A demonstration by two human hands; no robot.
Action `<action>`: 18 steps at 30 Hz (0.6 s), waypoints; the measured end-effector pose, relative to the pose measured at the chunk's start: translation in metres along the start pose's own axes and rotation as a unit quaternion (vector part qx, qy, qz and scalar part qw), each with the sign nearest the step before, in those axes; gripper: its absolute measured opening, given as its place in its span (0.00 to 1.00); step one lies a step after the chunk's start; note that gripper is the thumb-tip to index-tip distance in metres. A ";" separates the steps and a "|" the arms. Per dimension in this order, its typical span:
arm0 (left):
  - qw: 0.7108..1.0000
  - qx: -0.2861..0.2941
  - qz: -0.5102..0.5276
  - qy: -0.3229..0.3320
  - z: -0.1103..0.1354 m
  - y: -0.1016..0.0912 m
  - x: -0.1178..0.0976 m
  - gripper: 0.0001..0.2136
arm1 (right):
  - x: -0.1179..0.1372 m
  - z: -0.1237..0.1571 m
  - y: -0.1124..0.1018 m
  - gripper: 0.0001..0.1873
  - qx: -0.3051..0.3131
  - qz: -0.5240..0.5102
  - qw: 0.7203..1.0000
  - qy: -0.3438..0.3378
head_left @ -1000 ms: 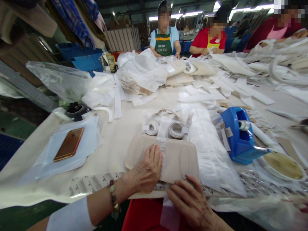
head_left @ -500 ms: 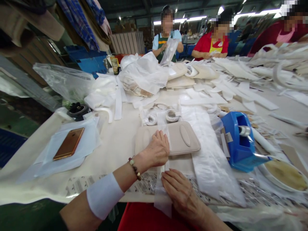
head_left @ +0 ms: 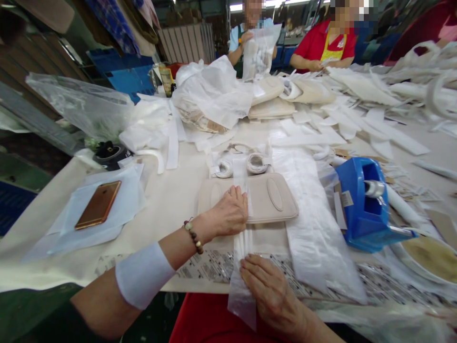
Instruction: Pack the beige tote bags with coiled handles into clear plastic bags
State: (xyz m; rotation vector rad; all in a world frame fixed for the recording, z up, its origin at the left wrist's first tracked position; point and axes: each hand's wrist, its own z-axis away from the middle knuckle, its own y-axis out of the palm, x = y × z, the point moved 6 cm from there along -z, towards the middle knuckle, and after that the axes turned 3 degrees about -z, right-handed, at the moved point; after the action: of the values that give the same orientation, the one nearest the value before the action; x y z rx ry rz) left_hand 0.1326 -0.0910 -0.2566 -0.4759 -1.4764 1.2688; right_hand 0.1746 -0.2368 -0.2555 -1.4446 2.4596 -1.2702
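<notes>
A flat beige case (head_left: 262, 193) with rounded corners and an oval tab lies in front of me. Across its middle, front to back, runs a translucent white strip (head_left: 240, 176) of thin paper or film. My left hand (head_left: 228, 212) is on top of the case with its fingers together, gripping the strip at the case's near edge. Closer to me, my right hand (head_left: 269, 286) pinches the strip's gathered lower part, and its loose end hangs past the table edge. Two wrapped strap coils (head_left: 257, 163) sit just behind the case.
A phone (head_left: 98, 205) lies on pale sheets at left. White sheeting (head_left: 314, 228) and a blue tape dispenser (head_left: 367, 205) are at right, beside a round bowl (head_left: 428, 257). Plastic bags and white scraps pile at the back. Co-workers stand beyond, one holding a clear bag (head_left: 259, 52).
The strip between my hands is now gathered narrower. My hands hardly shift, while the view tilts down a little. The co-worker opposite lifts the clear bag more upright.
</notes>
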 end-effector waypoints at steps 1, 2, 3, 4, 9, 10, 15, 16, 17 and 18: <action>1.000 -0.003 0.001 0.002 0.000 0.000 0.000 0.28 | 0.000 -0.001 -0.001 0.21 0.001 -0.004 1.000 0.002; 1.000 -0.007 0.003 0.001 0.000 0.001 0.000 0.28 | 0.001 -0.002 -0.002 0.21 0.001 -0.008 1.000 0.002; 1.000 -0.010 0.004 -0.002 0.000 0.001 0.000 0.28 | 0.001 -0.003 -0.004 0.22 0.002 -0.011 1.000 0.002; 1.000 -0.013 0.005 -0.004 0.001 0.002 0.000 0.28 | 0.001 -0.004 -0.005 0.22 0.002 -0.014 1.000 0.001; 0.999 -0.026 0.019 -0.013 0.004 0.005 -0.003 0.32 | -0.001 -0.006 -0.010 0.22 0.005 -0.014 1.000 -0.002; 0.999 -0.032 0.025 -0.019 0.005 0.005 -0.002 0.32 | -0.001 -0.007 -0.011 0.22 0.005 -0.013 1.000 -0.002; 0.993 -0.065 0.096 -0.037 0.012 0.006 0.002 0.36 | -0.002 -0.009 -0.014 0.23 0.021 -0.004 1.000 -0.003; 0.990 -0.074 0.114 -0.038 0.014 0.006 0.003 0.36 | -0.002 -0.009 -0.014 0.24 0.024 -0.002 1.000 -0.004; 0.987 -0.083 0.130 -0.043 0.016 0.007 0.003 0.37 | -0.002 -0.009 -0.014 0.24 0.028 0.000 1.000 -0.004; 0.984 -0.093 0.146 -0.051 0.018 0.009 0.003 0.37 | -0.003 -0.009 -0.014 0.24 0.030 0.000 1.000 -0.003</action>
State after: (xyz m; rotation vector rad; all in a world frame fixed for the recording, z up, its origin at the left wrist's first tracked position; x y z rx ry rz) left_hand 0.1123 -0.0932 -0.2600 -0.7828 -1.6650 1.4052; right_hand 0.1826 -0.2323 -0.2411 -1.4331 2.3963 -1.3242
